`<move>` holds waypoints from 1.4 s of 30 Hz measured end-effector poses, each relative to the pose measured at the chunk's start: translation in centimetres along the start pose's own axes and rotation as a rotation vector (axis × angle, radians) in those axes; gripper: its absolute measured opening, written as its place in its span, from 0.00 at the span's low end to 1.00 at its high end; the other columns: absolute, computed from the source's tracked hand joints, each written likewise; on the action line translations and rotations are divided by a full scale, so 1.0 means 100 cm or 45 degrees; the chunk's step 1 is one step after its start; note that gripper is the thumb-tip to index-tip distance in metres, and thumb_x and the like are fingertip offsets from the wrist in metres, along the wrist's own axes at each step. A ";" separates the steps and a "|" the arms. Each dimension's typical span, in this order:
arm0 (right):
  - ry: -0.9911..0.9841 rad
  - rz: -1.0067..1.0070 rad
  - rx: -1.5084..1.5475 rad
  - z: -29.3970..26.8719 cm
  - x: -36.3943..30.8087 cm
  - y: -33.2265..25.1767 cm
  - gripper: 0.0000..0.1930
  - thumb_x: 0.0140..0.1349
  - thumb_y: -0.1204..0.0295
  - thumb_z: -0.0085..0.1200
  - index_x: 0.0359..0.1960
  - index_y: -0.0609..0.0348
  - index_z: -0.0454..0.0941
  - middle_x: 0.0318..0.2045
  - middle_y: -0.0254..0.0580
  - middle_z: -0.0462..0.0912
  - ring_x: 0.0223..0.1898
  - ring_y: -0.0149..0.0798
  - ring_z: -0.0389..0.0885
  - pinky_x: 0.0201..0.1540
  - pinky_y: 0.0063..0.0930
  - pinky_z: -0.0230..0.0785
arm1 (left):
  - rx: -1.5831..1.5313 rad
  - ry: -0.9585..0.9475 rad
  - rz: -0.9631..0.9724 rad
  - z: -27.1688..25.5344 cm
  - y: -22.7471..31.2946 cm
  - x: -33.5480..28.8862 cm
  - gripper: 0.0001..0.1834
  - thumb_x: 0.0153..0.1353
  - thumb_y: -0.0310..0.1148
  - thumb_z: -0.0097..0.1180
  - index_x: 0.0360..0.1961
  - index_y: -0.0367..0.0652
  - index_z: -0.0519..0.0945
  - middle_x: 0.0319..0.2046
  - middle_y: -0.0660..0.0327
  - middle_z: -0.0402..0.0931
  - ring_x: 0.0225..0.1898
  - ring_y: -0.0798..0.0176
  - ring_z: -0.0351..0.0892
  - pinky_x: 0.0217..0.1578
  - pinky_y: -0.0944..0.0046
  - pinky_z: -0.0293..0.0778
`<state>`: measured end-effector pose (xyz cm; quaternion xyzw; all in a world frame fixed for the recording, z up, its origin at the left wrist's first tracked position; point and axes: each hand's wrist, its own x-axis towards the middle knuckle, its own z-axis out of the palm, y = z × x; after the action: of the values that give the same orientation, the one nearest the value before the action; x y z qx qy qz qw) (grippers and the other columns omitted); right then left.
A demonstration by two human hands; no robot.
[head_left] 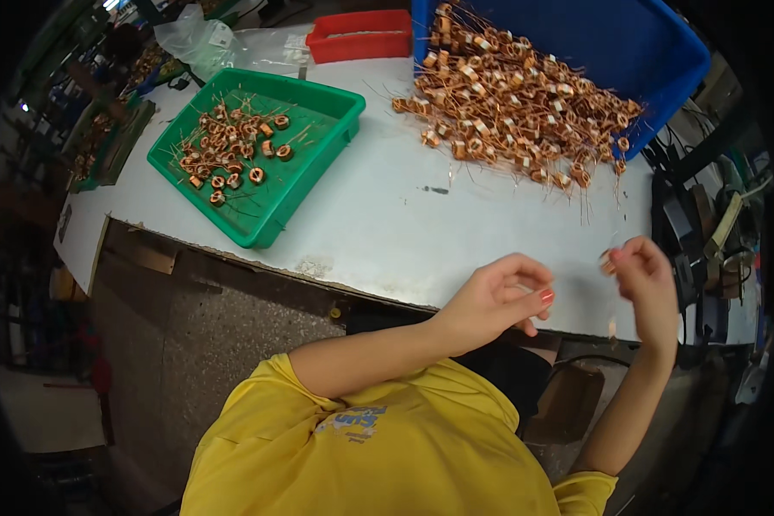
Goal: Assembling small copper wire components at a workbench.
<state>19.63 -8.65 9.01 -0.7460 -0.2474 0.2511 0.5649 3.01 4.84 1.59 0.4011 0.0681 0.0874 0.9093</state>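
Observation:
Above the table's front edge, my right hand (pixel 647 277) pinches a small copper-wound toroid coil (pixel 608 263) between thumb and fingertips. To the left of it is my left hand (pixel 500 297), fingers loosely curled and the thumb apart from the index finger; nothing shows in it. Beyond both hands, a large heap of copper-wound toroid coils (pixel 512 107) with loose wire ends spills from a tipped blue bin (pixel 654 60) onto the white table (pixel 387 206). A green tray (pixel 314 168) at the left holds a smaller pile of similar coils (pixel 228 142).
A red tray (pixel 361 36) stands at the back, beside a clear plastic bag (pixel 199 41). Dark equipment and cables (pixel 692 215) crowd the table's right end. More coils (pixel 95 142) lie at the far left.

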 end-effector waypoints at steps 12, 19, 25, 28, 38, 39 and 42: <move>-0.067 -0.124 0.033 0.049 -0.080 0.003 0.11 0.49 0.82 0.54 0.36 0.62 0.70 0.29 0.36 0.75 0.29 0.24 0.68 0.33 0.12 0.60 | -0.309 -0.046 -0.098 0.002 0.001 -0.019 0.14 0.53 0.19 0.56 0.41 0.35 0.70 0.40 0.49 0.74 0.29 0.64 0.77 0.27 0.71 0.76; -0.198 -0.395 0.229 0.050 -0.077 0.042 0.31 0.38 0.85 0.61 0.48 0.63 0.66 0.38 0.45 0.77 0.35 0.31 0.72 0.39 0.19 0.63 | -0.665 -0.057 -0.345 -0.001 -0.008 -0.023 0.12 0.53 0.19 0.55 0.39 0.40 0.70 0.40 0.49 0.74 0.32 0.63 0.77 0.27 0.71 0.76; -0.264 -0.447 0.402 0.058 -0.079 0.058 0.42 0.29 0.87 0.64 0.54 0.63 0.61 0.41 0.50 0.77 0.37 0.35 0.73 0.41 0.23 0.63 | -0.607 -0.116 -0.444 -0.002 -0.023 -0.024 0.10 0.53 0.19 0.56 0.35 0.41 0.72 0.39 0.48 0.74 0.32 0.61 0.77 0.26 0.70 0.76; -0.318 -0.444 0.772 0.060 -0.081 0.066 0.44 0.28 0.87 0.64 0.54 0.63 0.60 0.39 0.51 0.77 0.37 0.34 0.73 0.41 0.22 0.63 | -0.648 -0.192 -0.431 0.001 -0.029 -0.024 0.08 0.52 0.18 0.56 0.32 0.41 0.73 0.39 0.48 0.75 0.31 0.60 0.77 0.25 0.68 0.76; -0.274 -0.350 0.996 0.060 -0.086 0.070 0.43 0.28 0.89 0.62 0.54 0.64 0.60 0.34 0.48 0.78 0.33 0.33 0.73 0.38 0.20 0.63 | -0.611 -0.308 -0.566 -0.004 -0.030 -0.020 0.08 0.51 0.18 0.57 0.31 0.40 0.75 0.36 0.51 0.76 0.27 0.58 0.77 0.26 0.65 0.76; -0.264 -0.323 1.086 0.060 -0.087 0.069 0.42 0.29 0.89 0.62 0.54 0.64 0.60 0.33 0.47 0.78 0.33 0.32 0.73 0.38 0.20 0.63 | -0.606 -0.303 -0.575 -0.003 -0.030 -0.020 0.08 0.51 0.18 0.57 0.32 0.40 0.75 0.36 0.51 0.76 0.26 0.59 0.77 0.26 0.65 0.76; -0.248 -0.560 0.951 0.056 -0.084 0.079 0.42 0.28 0.89 0.61 0.54 0.64 0.60 0.33 0.47 0.78 0.32 0.33 0.73 0.38 0.21 0.63 | -0.623 -0.278 -0.559 -0.004 -0.037 -0.023 0.09 0.52 0.19 0.57 0.35 0.39 0.74 0.36 0.52 0.76 0.28 0.59 0.78 0.27 0.65 0.76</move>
<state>10.29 -12.03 0.87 -0.3934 -0.3446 0.2662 0.8097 1.09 2.21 -1.27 0.1540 0.0321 -0.1401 0.9776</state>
